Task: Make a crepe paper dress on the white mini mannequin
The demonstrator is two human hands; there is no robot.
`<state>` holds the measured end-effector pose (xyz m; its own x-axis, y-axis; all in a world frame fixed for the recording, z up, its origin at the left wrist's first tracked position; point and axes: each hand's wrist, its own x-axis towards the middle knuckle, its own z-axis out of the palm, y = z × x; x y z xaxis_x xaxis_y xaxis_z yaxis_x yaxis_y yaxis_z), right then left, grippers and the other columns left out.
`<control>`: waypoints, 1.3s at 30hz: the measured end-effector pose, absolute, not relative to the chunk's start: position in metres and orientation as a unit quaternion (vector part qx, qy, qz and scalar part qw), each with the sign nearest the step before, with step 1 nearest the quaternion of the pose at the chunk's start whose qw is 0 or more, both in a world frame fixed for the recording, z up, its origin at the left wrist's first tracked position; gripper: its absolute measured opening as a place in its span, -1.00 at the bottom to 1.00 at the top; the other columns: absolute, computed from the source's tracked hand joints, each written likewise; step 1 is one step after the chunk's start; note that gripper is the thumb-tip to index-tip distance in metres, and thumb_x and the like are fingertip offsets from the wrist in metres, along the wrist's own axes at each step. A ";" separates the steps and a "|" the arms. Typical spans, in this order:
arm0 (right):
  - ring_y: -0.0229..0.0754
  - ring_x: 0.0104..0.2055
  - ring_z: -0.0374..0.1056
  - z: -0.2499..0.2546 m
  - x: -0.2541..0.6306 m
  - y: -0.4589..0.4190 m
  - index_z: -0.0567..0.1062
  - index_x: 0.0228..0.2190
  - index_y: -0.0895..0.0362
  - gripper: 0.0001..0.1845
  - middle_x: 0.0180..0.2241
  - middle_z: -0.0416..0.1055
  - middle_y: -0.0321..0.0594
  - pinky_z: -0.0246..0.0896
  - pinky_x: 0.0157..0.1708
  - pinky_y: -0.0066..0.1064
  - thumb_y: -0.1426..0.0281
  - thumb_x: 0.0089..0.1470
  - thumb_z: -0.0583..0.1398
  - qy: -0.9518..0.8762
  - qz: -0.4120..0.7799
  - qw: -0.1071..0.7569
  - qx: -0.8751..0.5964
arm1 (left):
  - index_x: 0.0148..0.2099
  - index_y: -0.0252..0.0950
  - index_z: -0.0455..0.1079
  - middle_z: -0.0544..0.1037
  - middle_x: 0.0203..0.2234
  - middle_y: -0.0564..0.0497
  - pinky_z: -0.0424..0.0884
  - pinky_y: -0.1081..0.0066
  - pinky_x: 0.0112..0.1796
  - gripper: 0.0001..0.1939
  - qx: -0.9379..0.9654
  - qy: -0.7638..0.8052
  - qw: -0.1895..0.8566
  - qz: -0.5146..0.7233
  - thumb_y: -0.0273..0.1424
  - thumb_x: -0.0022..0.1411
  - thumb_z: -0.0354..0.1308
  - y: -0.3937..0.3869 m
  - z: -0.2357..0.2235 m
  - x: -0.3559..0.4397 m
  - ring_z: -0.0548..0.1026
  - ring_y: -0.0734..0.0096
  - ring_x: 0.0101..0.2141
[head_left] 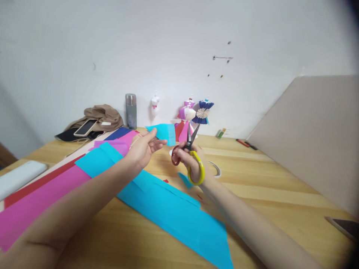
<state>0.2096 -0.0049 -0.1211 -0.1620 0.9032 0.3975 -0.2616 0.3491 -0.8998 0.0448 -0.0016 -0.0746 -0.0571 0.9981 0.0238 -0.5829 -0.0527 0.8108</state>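
My left hand [144,149] pinches a small piece of blue crepe paper [164,133] between thumb and fingers, raised above the table. In my right hand [190,160] is a pair of scissors [193,144] with one red and one yellow handle loop. Its blades point up and stand apart, to the right of the piece and not touching it. Beneath my arms a long blue paper strip [179,213] lies across the table. A blue scrap [185,180] rests just below the scissors.
Pink paper [47,194] and red paper sheets are layered at left, near a white box-like object [21,177]. Along the wall stand a grey flask [131,112] and decorated paper figures [203,112]. A phone [85,127] lies by brown cloth [103,114]. Markers [242,143] lie at right.
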 end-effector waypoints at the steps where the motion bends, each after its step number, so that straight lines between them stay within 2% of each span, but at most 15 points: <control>1: -0.23 -0.48 0.33 -0.123 0.209 -0.006 0.35 -0.33 0.08 -0.56 -0.47 0.36 -0.34 0.23 -0.45 -0.33 0.09 -0.05 0.39 -0.590 0.493 0.576 -0.277 | -0.51 -0.31 0.19 0.40 -0.70 0.13 0.39 0.59 -0.49 -0.59 0.320 0.320 0.603 0.657 -0.42 0.20 0.37 -0.001 -0.074 0.044 0.60 0.44 -0.53; 5: -0.22 -0.41 0.33 -0.127 0.209 -0.007 0.38 -0.31 0.08 -0.55 -0.37 0.38 -0.28 0.25 -0.37 -0.31 0.05 -0.04 0.38 -0.615 0.476 0.556 -0.293 | -0.50 -0.30 0.17 0.38 -0.71 0.14 0.39 0.57 -0.52 -0.59 0.342 0.335 0.596 0.644 -0.39 0.20 0.37 -0.002 -0.073 0.044 0.59 0.42 -0.57; 13: -0.22 -0.42 0.23 -0.118 0.224 0.005 0.37 -0.28 0.04 -0.59 -0.41 0.28 -0.34 0.20 -0.38 -0.32 0.12 -0.08 0.37 -0.618 0.414 0.599 -0.298 | -0.45 -0.36 0.35 0.55 -0.66 -0.01 0.39 0.57 -0.56 -0.73 0.470 0.381 0.609 0.512 -0.39 0.28 0.25 -0.009 -0.075 0.048 0.57 0.44 -0.60; 18: -0.17 -0.32 0.27 -0.108 0.233 0.003 0.42 -0.30 0.04 -0.65 -0.31 0.33 -0.27 0.26 -0.32 -0.28 0.18 -0.07 0.38 -0.658 0.367 0.577 -0.316 | -0.56 -0.34 0.31 0.48 -0.75 -0.02 0.21 0.60 -0.64 -0.61 0.571 0.411 0.549 0.451 -0.31 0.28 0.23 -0.009 -0.079 0.048 0.39 0.57 -0.72; 20: -0.16 -0.34 0.27 -0.106 0.234 0.002 0.42 -0.33 0.04 -0.67 -0.35 0.32 -0.27 0.26 -0.34 -0.27 0.19 -0.07 0.39 -0.676 0.343 0.562 -0.331 | -0.59 -0.33 0.31 0.42 -0.79 0.02 0.14 0.60 -0.65 -0.59 0.601 0.407 0.529 0.440 -0.28 0.26 0.24 -0.009 -0.080 0.048 0.31 0.62 -0.74; 26: -0.19 -0.43 0.25 -0.107 0.234 0.004 0.38 -0.40 0.01 -0.68 -0.45 0.32 -0.33 0.24 -0.44 -0.29 0.19 -0.08 0.38 -0.682 0.304 0.563 -0.354 | -0.49 -0.32 0.38 0.42 -0.78 0.06 0.09 0.58 -0.66 -0.67 0.601 0.406 0.529 0.441 -0.21 0.18 0.29 -0.010 -0.083 0.050 0.28 0.61 -0.74; 30: -0.20 -0.43 0.25 -0.105 0.232 0.002 0.39 -0.39 0.02 -0.67 -0.43 0.34 -0.32 0.23 -0.44 -0.31 0.23 -0.13 0.40 -0.675 0.320 0.567 -0.348 | -0.56 -0.31 0.32 0.43 -0.78 0.03 0.10 0.58 -0.66 -0.60 0.578 0.410 0.526 0.469 -0.21 0.25 0.20 -0.010 -0.082 0.051 0.30 0.60 -0.74; 33: -0.22 -0.42 0.24 -0.102 0.231 -0.001 0.39 -0.38 0.04 -0.65 -0.42 0.33 -0.31 0.22 -0.43 -0.31 0.20 -0.13 0.40 -0.665 0.333 0.572 -0.345 | -0.62 -0.32 0.30 0.42 -0.79 0.02 0.12 0.58 -0.66 -0.57 0.582 0.407 0.517 0.477 -0.24 0.24 0.21 -0.011 -0.081 0.051 0.29 0.62 -0.75; 39: -0.26 -0.46 0.20 -0.102 0.232 0.002 0.37 -0.41 0.07 -0.66 -0.46 0.31 -0.34 0.18 -0.45 -0.35 0.24 -0.15 0.39 -0.653 0.347 0.575 -0.350 | -0.57 -0.32 0.32 0.42 -0.78 0.02 0.13 0.59 -0.64 -0.61 0.581 0.407 0.515 0.481 -0.25 0.23 0.21 -0.010 -0.085 0.051 0.32 0.61 -0.72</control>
<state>0.2318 0.0017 -0.1025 -0.0927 0.8565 0.5077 0.0579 0.5137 -0.8560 0.0509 -0.0101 -0.0849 0.2052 0.9688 0.1387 -0.0225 -0.1370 0.9903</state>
